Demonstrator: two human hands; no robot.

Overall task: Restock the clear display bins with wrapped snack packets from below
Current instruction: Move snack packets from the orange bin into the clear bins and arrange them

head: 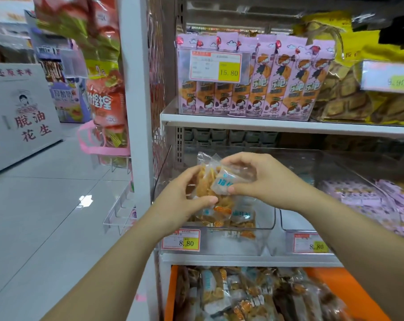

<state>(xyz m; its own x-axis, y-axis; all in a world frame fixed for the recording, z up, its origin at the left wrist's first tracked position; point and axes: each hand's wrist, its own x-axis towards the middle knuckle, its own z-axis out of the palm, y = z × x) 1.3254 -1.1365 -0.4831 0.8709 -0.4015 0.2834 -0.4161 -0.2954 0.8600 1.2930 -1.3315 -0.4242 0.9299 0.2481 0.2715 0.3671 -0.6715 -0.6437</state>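
The left grip (182,200) pinches a bunch (216,181) of wrapped snack packets between thumb and curled fingers. The right grip (258,179) curls over the top and right side of the same bunch. The bunch hangs just above the clear bin (242,242), over its front left part. A few loose packets (233,218) lie inside the bin, near its front wall. A tag (181,239) reading 8.80 sits on the bin's front, at the left. Below the bin, an orange crate (349,293) holds similar packets. Above the bin, pink packs (254,89) stand on a shelf.
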